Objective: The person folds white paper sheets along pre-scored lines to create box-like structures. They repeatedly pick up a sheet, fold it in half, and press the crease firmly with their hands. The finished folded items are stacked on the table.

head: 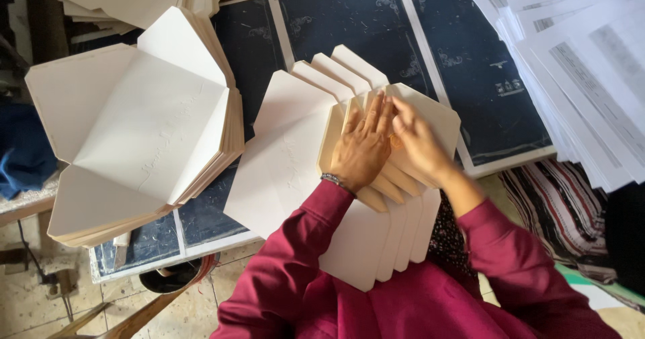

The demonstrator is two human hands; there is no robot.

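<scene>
Envelope blanks (376, 178), fanned in an overlapping row on the dark table (470, 63), run lengthwise toward the person, with the left hand (363, 147) flat on them and the right hand (413, 141) beside it, fingers pressing a flap fold, neither gripping.

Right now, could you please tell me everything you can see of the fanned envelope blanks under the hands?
The fanned envelope blanks are cream paper, unfolded, with angled corner flaps, overlapped in staggered steps. They lie flat on the dark table, their lower ends overhanging its edge toward the person. The left hand presses flat on them; the right hand fingers a folded flap.
</scene>
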